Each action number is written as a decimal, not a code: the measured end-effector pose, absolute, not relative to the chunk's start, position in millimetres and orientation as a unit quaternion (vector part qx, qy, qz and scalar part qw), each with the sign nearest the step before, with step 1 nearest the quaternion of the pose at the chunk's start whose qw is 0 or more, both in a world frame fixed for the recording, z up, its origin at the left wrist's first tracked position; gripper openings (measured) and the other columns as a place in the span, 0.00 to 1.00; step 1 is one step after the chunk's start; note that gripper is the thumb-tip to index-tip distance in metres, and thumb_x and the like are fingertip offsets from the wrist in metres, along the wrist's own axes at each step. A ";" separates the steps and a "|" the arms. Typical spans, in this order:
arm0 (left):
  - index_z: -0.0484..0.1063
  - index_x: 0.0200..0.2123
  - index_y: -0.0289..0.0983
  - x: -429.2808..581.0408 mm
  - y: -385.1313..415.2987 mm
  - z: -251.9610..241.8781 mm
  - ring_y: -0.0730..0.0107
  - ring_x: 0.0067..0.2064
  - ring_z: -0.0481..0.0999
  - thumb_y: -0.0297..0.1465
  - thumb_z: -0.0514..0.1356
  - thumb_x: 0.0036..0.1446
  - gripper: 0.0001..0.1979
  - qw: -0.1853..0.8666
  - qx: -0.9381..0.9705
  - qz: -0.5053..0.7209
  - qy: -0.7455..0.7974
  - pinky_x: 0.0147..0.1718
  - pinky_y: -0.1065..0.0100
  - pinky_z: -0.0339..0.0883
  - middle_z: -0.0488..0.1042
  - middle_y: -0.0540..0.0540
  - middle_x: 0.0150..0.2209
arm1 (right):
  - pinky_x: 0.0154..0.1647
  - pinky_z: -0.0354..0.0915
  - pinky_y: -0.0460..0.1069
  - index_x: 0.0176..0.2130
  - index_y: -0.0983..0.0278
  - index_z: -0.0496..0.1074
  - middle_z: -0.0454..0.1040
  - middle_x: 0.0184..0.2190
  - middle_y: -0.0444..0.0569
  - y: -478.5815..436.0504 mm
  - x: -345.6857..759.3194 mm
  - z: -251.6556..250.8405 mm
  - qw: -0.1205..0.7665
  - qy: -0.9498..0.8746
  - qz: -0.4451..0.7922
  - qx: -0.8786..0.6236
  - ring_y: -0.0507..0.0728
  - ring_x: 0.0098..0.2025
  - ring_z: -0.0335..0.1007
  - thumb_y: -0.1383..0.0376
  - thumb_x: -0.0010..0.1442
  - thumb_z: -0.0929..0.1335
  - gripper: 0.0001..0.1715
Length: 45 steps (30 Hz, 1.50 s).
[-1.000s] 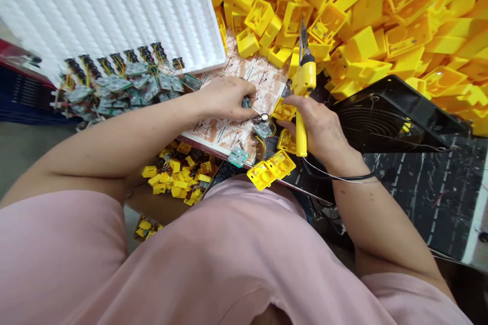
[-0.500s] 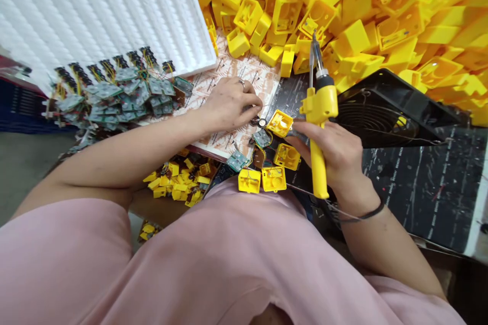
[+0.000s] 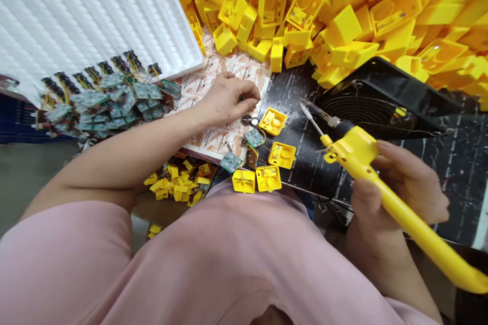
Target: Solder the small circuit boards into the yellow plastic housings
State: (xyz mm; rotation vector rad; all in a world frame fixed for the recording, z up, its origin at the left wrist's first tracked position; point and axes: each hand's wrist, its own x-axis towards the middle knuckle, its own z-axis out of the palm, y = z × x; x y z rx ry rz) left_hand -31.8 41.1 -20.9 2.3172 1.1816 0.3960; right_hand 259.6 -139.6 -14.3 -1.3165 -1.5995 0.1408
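My right hand (image 3: 396, 190) is closed round a yellow soldering iron (image 3: 381, 177). Its metal tip (image 3: 310, 114) points up and left over the black mat (image 3: 438, 162). My left hand (image 3: 229, 99) rests on a printed sheet (image 3: 213, 132), its fingers pinched over a small round metal part (image 3: 249, 121). Next to that part lie small yellow housings (image 3: 272, 122) and little green circuit boards (image 3: 253, 137) joined by thin wires.
A big heap of yellow plastic housings (image 3: 343, 5) fills the back right. A white foam tray (image 3: 84, 10) lies at the back left, with rows of wired circuit boards (image 3: 110, 96) along its near edge. A black fan (image 3: 366, 111) sits to the right. Small yellow parts (image 3: 179, 183) lie below the sheet.
My right hand has drawn the soldering iron away to the right and down, turning it so its tip now points left. My left hand has stayed at the small round part.
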 end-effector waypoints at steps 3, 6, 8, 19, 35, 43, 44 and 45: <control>0.82 0.38 0.40 -31.0 41.0 -15.0 0.64 0.43 0.82 0.37 0.60 0.61 0.11 0.280 0.853 0.133 0.421 0.70 0.44 0.56 0.84 0.50 0.36 | 0.22 0.65 0.50 0.52 0.59 0.83 0.81 0.35 0.49 -127.8 250.4 -20.9 0.637 -0.567 -0.008 -0.522 0.56 0.27 0.74 0.39 0.66 0.70 0.32; 0.81 0.34 0.40 -29.3 40.3 -10.7 0.66 0.40 0.82 0.39 0.62 0.59 0.10 0.302 0.857 0.106 0.405 0.67 0.46 0.60 0.83 0.51 0.34 | 0.21 0.64 0.49 0.46 0.57 0.85 0.78 0.29 0.46 -120.6 245.2 -21.4 0.660 -0.529 0.005 -0.534 0.55 0.25 0.71 0.43 0.66 0.71 0.24; 0.81 0.33 0.40 -27.1 39.9 -8.6 0.67 0.39 0.81 0.38 0.63 0.57 0.09 0.300 0.861 0.092 0.401 0.67 0.46 0.59 0.82 0.53 0.31 | 0.23 0.66 0.49 0.47 0.55 0.85 0.80 0.30 0.44 -123.6 245.4 -18.8 0.619 -0.550 0.027 -0.559 0.54 0.26 0.72 0.54 0.65 0.75 0.13; 0.75 0.26 0.40 -8.1 39.5 6.8 0.69 0.33 0.77 0.34 0.59 0.53 0.07 0.243 0.894 -0.034 0.375 0.66 0.50 0.56 0.75 0.55 0.23 | 0.33 0.79 0.49 0.57 0.58 0.76 0.84 0.37 0.45 -131.3 251.6 4.1 0.427 -0.785 0.069 -0.444 0.57 0.35 0.83 0.68 0.57 0.80 0.30; 0.77 0.29 0.40 14.2 39.7 26.1 0.62 0.41 0.80 0.33 0.58 0.53 0.08 0.158 0.904 -0.145 0.371 0.63 0.51 0.60 0.74 0.53 0.25 | 0.27 0.76 0.44 0.37 0.61 0.73 0.81 0.27 0.43 -113.9 240.2 18.9 0.377 -0.846 0.049 -0.374 0.53 0.28 0.80 0.68 0.61 0.78 0.12; 0.74 0.25 0.40 2.6 46.5 6.1 0.58 0.44 0.81 0.33 0.60 0.50 0.05 0.188 0.919 -0.054 0.342 0.65 0.50 0.58 0.73 0.52 0.23 | 0.26 0.76 0.47 0.36 0.56 0.75 0.80 0.27 0.41 -124.9 255.3 10.1 0.377 -0.799 0.091 -0.460 0.54 0.28 0.80 0.60 0.66 0.74 0.07; 0.74 0.25 0.41 1.2 47.4 3.5 0.58 0.45 0.80 0.34 0.60 0.50 0.06 0.188 0.922 -0.044 0.336 0.65 0.50 0.58 0.73 0.52 0.23 | 0.25 0.75 0.47 0.37 0.55 0.75 0.80 0.27 0.41 -123.9 254.6 9.7 0.385 -0.801 0.080 -0.451 0.54 0.28 0.80 0.62 0.64 0.76 0.07; 0.75 0.26 0.41 0.2 48.0 1.7 0.58 0.46 0.80 0.35 0.60 0.51 0.06 0.188 0.923 -0.038 0.333 0.66 0.51 0.58 0.73 0.52 0.24 | 0.24 0.75 0.47 0.38 0.55 0.74 0.80 0.27 0.40 -122.8 253.4 9.6 0.394 -0.802 0.067 -0.443 0.54 0.28 0.80 0.64 0.62 0.77 0.09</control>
